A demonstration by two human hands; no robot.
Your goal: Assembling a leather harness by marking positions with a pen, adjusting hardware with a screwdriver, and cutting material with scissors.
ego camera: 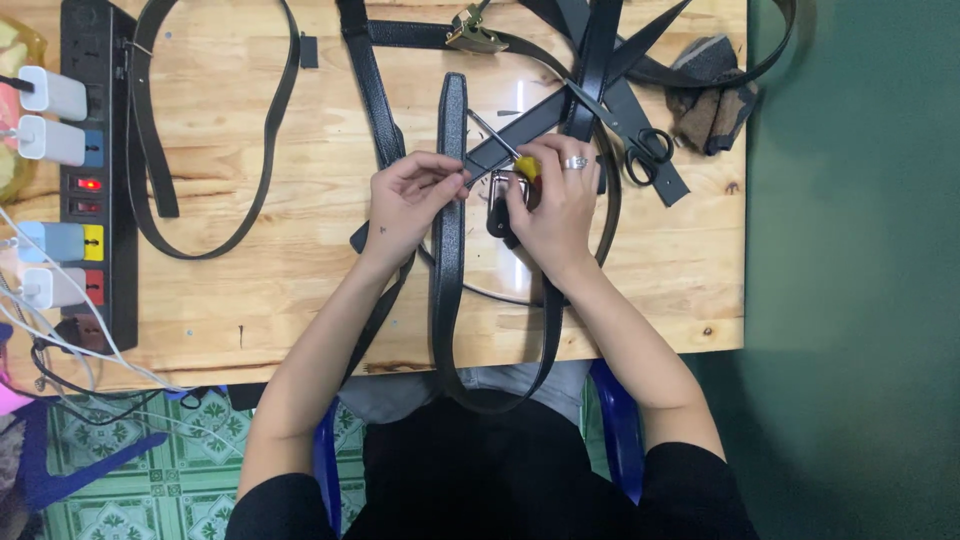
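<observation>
Mid-counter, near the front edge: black belt (449,200) lies with its long axis front-to-back. Left hand (405,200) fingers pinched on its edge. Right hand (555,205) fingers clamped on the metal buckle (497,195) and yellow-handled screwdriver (510,160), just right of the belt.

Buckle (500,200) mostly covered by the right hand (555,205), only a dark metal edge showing. Yellow-handled tool (525,165) hidden past its handle by the fingers. Belt loop (490,400) dropping over the near edge of the table (300,300). Belts (600,30) at the far edge cut off by the frame. Power strip (95,170) sockets too small to read; left-edge object cropped.
</observation>
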